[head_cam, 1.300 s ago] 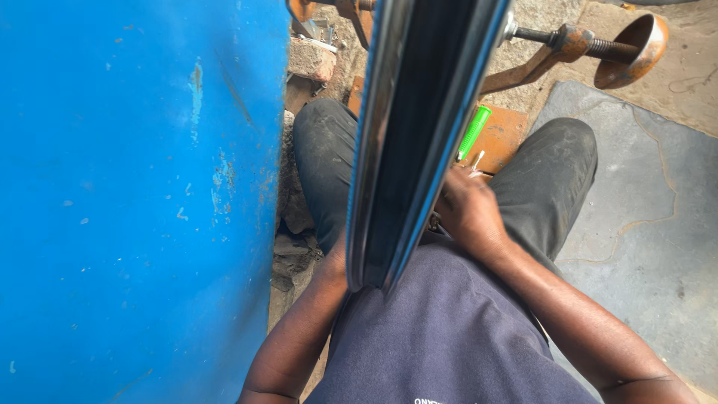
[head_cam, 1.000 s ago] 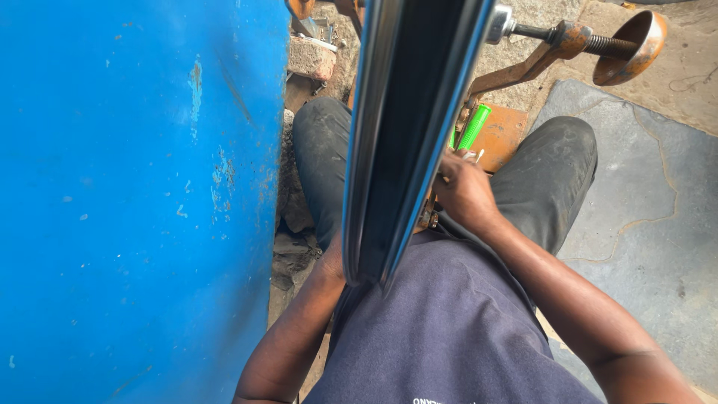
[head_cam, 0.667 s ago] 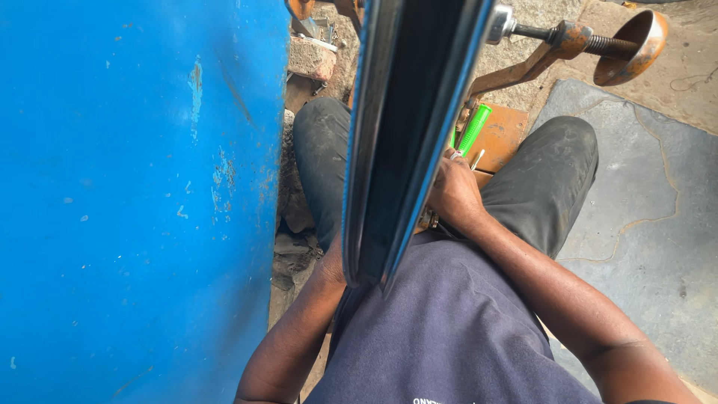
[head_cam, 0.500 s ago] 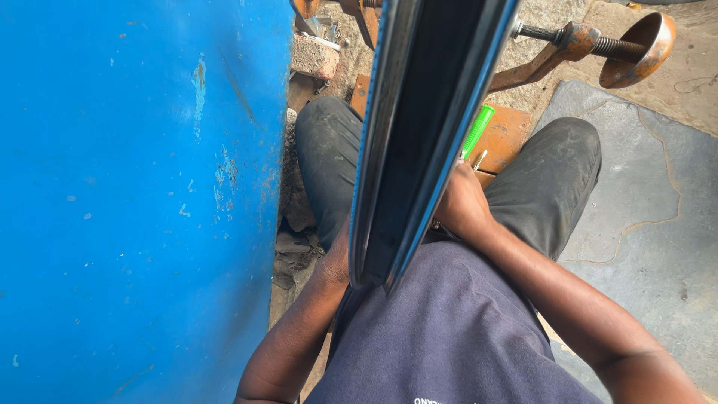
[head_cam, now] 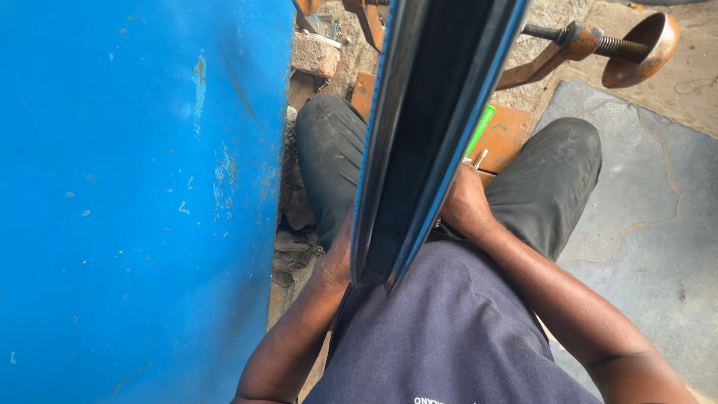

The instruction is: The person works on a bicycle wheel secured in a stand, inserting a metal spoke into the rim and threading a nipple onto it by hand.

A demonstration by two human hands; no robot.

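Observation:
A long, glossy black metal strip with chrome edges (head_cam: 430,127) rises from my lap towards the camera. My left hand (head_cam: 338,258) is at its lower left edge, mostly hidden behind it and seemingly gripping it. My right hand (head_cam: 465,206) presses against its lower right edge, with the fingers curled under the strip. Just above that hand a small pale metal tip (head_cam: 479,158) pokes out. Beyond it a green-handled tool (head_cam: 482,129) lies on a brown board (head_cam: 508,135) between my knees.
A big blue painted metal panel (head_cam: 134,202) fills the left side, close to my left knee. A rusty screw clamp with a cup end (head_cam: 598,49) lies at the top right. On the right is a grey slab (head_cam: 651,209), with rubble and bricks (head_cam: 314,56) ahead.
The strip has shifted slightly to the right and back. My right hand has slid a little closer under its edge. My left hand has stayed put.

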